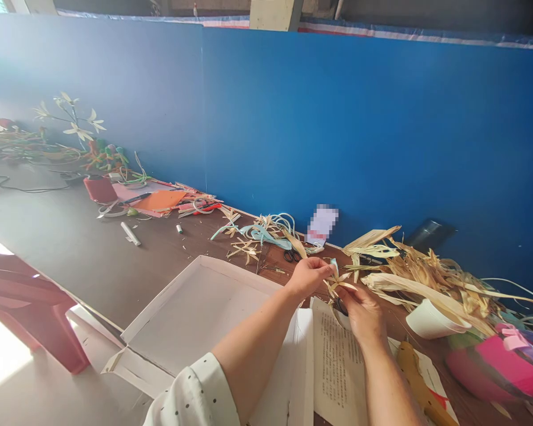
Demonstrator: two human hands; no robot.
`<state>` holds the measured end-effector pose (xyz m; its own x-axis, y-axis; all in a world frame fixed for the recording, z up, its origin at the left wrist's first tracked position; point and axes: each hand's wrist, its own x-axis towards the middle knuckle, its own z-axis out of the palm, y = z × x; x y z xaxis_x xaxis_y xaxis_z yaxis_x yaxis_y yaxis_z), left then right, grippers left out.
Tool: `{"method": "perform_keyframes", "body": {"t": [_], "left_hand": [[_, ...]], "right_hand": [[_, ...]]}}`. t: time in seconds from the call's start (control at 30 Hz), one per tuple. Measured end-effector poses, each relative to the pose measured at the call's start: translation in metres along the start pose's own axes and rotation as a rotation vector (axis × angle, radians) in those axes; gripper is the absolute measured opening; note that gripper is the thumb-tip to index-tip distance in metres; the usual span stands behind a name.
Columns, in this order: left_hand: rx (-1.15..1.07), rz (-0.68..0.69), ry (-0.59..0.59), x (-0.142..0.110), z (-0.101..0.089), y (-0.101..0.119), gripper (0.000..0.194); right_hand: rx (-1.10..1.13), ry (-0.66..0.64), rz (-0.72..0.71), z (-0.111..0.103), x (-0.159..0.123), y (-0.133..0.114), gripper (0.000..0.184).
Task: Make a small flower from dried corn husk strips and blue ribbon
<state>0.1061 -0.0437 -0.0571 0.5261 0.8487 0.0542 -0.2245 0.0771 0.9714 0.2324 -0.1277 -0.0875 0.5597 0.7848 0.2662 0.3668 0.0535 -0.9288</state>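
Both my hands meet over the table around a small pale flower [336, 280] that looks made of dried corn husk strips. My left hand [310, 277] pinches its upper left side, where a light blue bit shows at the fingertips. From below right, my right hand [365, 312] grips the flower's base, with its fingertips partly hidden. Dark scissors [292, 255] lie just behind my left hand. Loose husk flowers [246, 251] and pale blue strips [264, 234] are scattered to the left. A heap of dried corn husks [426, 275] spreads to the right of my hands.
An open white box lid [222, 296] and a printed page [337, 361] lie below my arms. To the right are a white cup [435, 319], a yellow glue gun [411, 367] and a pink bag [493, 367]. A blue partition [359, 130] borders the table's back.
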Motion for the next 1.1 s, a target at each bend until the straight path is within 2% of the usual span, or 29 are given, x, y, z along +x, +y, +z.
{"method": "perform_keyframes", "body": {"t": [0.1, 0.17, 0.27, 0.37, 0.43, 0.5, 0.63, 0.67, 0.73, 0.83, 0.87, 0.93, 1.0, 1.1], "left_hand": [[0.095, 0.012, 0.065, 0.001, 0.0, -0.001, 0.028], [0.216, 0.019, 0.057, 0.002, 0.0, -0.004, 0.021], [0.396, 0.041, -0.057, 0.002, 0.001, -0.012, 0.015], [0.463, 0.062, -0.178, 0.002, 0.002, -0.019, 0.017], [0.475, 0.053, -0.212, 0.002, 0.003, -0.022, 0.019], [0.492, 0.037, -0.18, 0.002, 0.003, -0.023, 0.018], [0.498, 0.026, 0.041, 0.002, 0.005, -0.019, 0.018], [0.481, 0.033, 0.057, 0.002, 0.005, -0.017, 0.019], [0.438, 0.043, -0.044, -0.001, 0.005, -0.014, 0.023], [0.441, 0.02, -0.357, -0.008, 0.008, -0.009, 0.024], [0.478, 0.007, -0.413, -0.01, 0.009, -0.008, 0.023], [0.573, -0.017, -0.407, -0.012, 0.013, -0.01, 0.019], [0.606, -0.065, -0.319, -0.013, 0.018, -0.015, 0.016], [0.461, -0.19, -0.229, -0.01, 0.026, -0.025, 0.013]], "right_hand": [[0.172, 0.115, 0.136, -0.001, 0.0, -0.001, 0.034], [0.373, 0.177, 0.185, -0.001, 0.0, -0.003, 0.033], [0.623, 0.197, 0.231, -0.002, 0.002, -0.008, 0.032], [0.733, 0.19, 0.283, -0.003, 0.003, -0.013, 0.033], [0.75, 0.186, 0.293, -0.003, 0.003, -0.014, 0.034], [0.74, 0.187, 0.29, -0.004, 0.003, -0.015, 0.034], [0.697, 0.196, 0.304, -0.005, 0.004, -0.011, 0.036], [0.689, 0.204, 0.312, -0.005, 0.004, -0.01, 0.036], [0.691, 0.224, 0.328, -0.005, 0.004, -0.008, 0.038], [0.702, 0.237, 0.335, -0.005, 0.005, -0.007, 0.04], [0.687, 0.235, 0.326, -0.005, 0.005, -0.006, 0.04], [0.639, 0.23, 0.298, -0.005, 0.006, -0.006, 0.039], [0.609, 0.232, 0.283, -0.005, 0.006, -0.006, 0.04], [0.615, 0.232, 0.298, -0.005, 0.006, -0.005, 0.04]]}}
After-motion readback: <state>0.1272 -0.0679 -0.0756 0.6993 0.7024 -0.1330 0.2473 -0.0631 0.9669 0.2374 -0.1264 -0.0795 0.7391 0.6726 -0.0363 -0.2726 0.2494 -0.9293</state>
